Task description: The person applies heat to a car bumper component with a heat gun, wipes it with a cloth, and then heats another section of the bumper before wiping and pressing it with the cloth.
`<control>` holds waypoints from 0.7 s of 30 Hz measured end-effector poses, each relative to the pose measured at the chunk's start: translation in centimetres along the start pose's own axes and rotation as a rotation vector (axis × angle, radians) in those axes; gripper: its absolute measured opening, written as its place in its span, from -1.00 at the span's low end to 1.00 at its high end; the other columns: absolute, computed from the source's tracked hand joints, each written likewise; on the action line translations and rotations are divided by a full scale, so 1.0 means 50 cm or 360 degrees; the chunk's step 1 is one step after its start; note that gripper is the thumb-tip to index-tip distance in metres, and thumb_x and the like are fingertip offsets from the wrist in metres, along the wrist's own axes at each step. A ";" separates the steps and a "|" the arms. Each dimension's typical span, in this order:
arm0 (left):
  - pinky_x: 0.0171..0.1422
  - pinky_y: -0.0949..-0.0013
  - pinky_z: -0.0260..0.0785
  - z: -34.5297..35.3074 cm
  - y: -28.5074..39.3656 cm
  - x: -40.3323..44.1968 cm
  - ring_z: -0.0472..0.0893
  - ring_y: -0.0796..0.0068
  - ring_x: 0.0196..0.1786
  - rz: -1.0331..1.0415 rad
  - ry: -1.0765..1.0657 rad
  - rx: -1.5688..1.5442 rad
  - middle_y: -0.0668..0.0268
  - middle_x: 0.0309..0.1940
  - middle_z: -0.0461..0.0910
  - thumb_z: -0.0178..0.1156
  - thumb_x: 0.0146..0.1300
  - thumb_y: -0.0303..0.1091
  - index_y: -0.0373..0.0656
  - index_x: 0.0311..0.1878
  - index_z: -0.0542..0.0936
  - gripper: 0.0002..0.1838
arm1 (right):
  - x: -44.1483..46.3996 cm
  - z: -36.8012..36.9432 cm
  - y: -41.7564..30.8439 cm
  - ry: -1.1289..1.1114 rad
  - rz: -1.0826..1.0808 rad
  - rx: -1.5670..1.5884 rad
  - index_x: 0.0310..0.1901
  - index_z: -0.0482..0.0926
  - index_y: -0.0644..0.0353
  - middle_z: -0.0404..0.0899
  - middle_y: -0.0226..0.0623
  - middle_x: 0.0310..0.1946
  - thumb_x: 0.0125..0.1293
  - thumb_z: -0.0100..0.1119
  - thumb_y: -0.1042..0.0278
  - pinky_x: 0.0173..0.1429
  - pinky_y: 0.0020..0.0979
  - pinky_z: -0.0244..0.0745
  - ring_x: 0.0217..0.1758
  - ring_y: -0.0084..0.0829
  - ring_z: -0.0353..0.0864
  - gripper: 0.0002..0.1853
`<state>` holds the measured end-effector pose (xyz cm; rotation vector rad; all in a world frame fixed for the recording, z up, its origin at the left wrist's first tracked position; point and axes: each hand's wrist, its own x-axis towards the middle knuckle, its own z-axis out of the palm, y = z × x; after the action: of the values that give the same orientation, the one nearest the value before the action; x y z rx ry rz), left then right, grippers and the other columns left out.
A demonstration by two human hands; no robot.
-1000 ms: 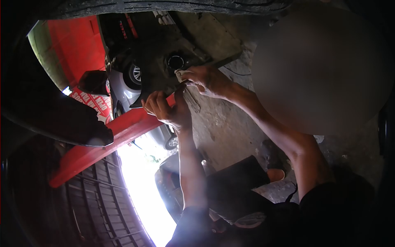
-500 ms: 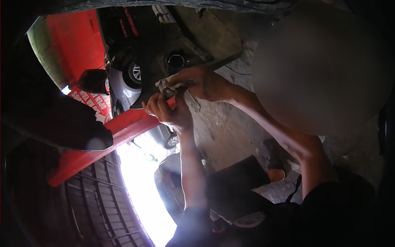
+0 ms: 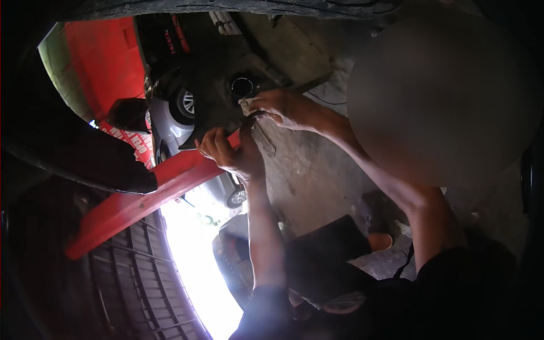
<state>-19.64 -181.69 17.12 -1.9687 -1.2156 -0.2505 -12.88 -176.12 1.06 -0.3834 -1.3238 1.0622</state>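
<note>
My right hand (image 3: 280,107) is closed on a crumpled, pale rag (image 3: 247,106), which pokes out past the fingertips. Just below and to the left is my left hand (image 3: 233,152), its fingers curled and its thumb raised towards the rag. A small dark piece shows near the tip of that thumb, too dim to name. In the picture, the left hand overlaps the end of a long red beam (image 3: 156,187); whether it touches the beam I cannot tell.
A grey car with a silver wheel (image 3: 186,102) stands beyond the hands. A dark round ring (image 3: 242,86) lies close above the right hand. Red sheeting with white lettering (image 3: 133,144) is at the left, and a tyre edge (image 3: 226,8) crosses the top. Bare concrete floor (image 3: 317,175) shows at right.
My right hand has shifted slightly up, away from the left hand, taking the rag with it. The rag is bunched smaller. My left hand has stayed nearly in place.
</note>
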 end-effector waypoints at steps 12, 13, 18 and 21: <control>0.50 -0.33 0.06 0.024 -0.017 -0.018 0.48 0.08 0.14 0.0052 -0.0072 0.0100 0.22 -0.08 0.48 0.67 -0.08 0.03 -0.15 -0.02 0.48 -0.29 | -0.003 0.002 0.004 0.0163 -0.0142 -0.0191 -0.02 0.62 0.08 0.67 -0.32 -0.22 0.08 0.40 0.56 -0.03 -0.19 0.64 -0.13 -0.23 0.72 -0.61; 0.49 -0.33 0.06 0.025 -0.018 -0.018 0.47 0.08 0.15 0.0060 -0.0062 0.0120 0.22 -0.07 0.47 0.67 -0.07 0.04 -0.15 -0.01 0.47 -0.27 | -0.003 0.003 0.006 0.0168 -0.0128 -0.0183 -0.01 0.61 0.08 0.67 -0.32 -0.22 0.06 0.40 0.56 -0.02 -0.20 0.64 -0.12 -0.23 0.72 -0.59; 0.47 -0.31 0.11 0.029 -0.026 -0.022 0.46 0.09 0.15 0.0080 -0.0001 0.0135 0.22 -0.07 0.47 0.66 -0.03 0.06 -0.16 -0.02 0.48 -0.29 | -0.007 0.013 0.001 0.0175 -0.0036 -0.0160 0.05 0.60 0.07 0.66 -0.31 -0.15 0.07 0.38 0.58 0.03 -0.23 0.65 -0.05 -0.23 0.71 -0.55; 0.45 -0.30 0.13 0.036 -0.030 -0.029 0.47 0.10 0.14 0.0114 0.0049 0.0115 0.21 -0.06 0.46 0.65 -0.01 0.06 -0.17 -0.02 0.49 -0.30 | -0.009 0.019 -0.009 0.0208 -0.0046 -0.0081 0.02 0.65 0.15 0.69 -0.24 -0.07 0.14 0.38 0.61 0.02 -0.22 0.64 -0.05 -0.18 0.74 -0.62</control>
<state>-22.03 -181.03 15.95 -1.9349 -1.1168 -0.1970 -13.49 -177.02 1.39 -0.4627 -1.2380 0.9649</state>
